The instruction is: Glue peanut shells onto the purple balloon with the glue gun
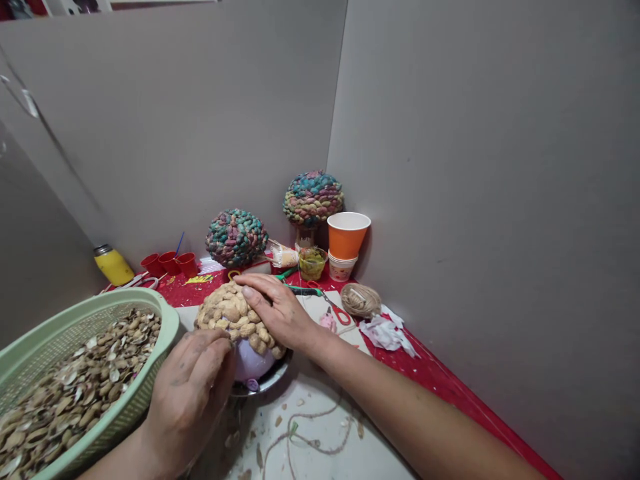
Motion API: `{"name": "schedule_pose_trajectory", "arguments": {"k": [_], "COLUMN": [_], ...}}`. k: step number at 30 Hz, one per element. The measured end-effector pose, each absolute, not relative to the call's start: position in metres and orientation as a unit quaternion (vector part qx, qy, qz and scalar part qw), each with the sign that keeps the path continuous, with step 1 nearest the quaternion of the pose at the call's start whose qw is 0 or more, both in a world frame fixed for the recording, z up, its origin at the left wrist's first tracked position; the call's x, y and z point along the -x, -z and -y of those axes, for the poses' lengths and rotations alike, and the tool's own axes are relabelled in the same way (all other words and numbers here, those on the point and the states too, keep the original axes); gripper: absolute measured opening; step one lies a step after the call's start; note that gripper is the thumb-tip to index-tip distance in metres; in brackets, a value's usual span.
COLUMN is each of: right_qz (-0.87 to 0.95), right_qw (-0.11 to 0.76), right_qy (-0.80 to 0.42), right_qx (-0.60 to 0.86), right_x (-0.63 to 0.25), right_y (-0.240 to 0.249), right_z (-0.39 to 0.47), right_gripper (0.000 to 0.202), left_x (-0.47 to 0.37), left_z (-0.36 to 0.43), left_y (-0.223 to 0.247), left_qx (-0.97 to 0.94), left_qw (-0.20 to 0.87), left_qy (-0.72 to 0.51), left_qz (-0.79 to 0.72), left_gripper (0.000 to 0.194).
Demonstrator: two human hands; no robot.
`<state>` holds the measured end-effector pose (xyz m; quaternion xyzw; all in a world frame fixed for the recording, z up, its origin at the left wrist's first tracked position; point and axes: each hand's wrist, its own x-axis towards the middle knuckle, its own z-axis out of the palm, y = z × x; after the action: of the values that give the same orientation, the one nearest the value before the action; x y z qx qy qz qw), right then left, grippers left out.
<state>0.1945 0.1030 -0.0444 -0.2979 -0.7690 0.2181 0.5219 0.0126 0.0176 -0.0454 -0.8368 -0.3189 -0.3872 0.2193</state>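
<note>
A lilac balloon rests in a shiny metal bowl, its knot toward me. Peanut shells coat its upper part, and the bare lilac skin shows below them. My right hand lies over the shells on the right side, fingers stretched out across the top. At the left edge of the coating, my left hand has its fingers curled together against the ball. Whatever those fingertips pinch is hidden behind the hand.
A green basket of loose shells stands at left. Behind are painted shell balls, an orange cup, red cups and a yellow bottle. Right are scissors, twine and crumpled tissue. String lies in front.
</note>
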Motion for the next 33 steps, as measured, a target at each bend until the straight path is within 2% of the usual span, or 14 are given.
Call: {"name": "schedule_pose_trajectory", "arguments": {"k": [20, 27, 33], "right_qz": [0.771, 0.767, 0.762], "right_qw": [0.519, 0.519, 0.514], "right_qy": [-0.221, -0.231, -0.244], "right_qx": [0.295, 0.299, 0.308], "right_x": [-0.196, -0.196, -0.196], "right_y": [0.041, 0.043, 0.045], "right_z": [-0.102, -0.101, -0.1], "right_gripper": [0.025, 0.031, 0.031], "left_x": [-0.015, -0.015, -0.012], "left_z": [-0.012, -0.015, -0.018], "left_y": [0.039, 0.034, 0.036], "left_qx": [0.839, 0.847, 0.782], "left_qw": [0.257, 0.131, 0.062], "left_qy": [0.344, 0.401, 0.518], "left_qz": [0.333, 0.324, 0.342], "left_gripper": [0.027, 0.023, 0.03]}}
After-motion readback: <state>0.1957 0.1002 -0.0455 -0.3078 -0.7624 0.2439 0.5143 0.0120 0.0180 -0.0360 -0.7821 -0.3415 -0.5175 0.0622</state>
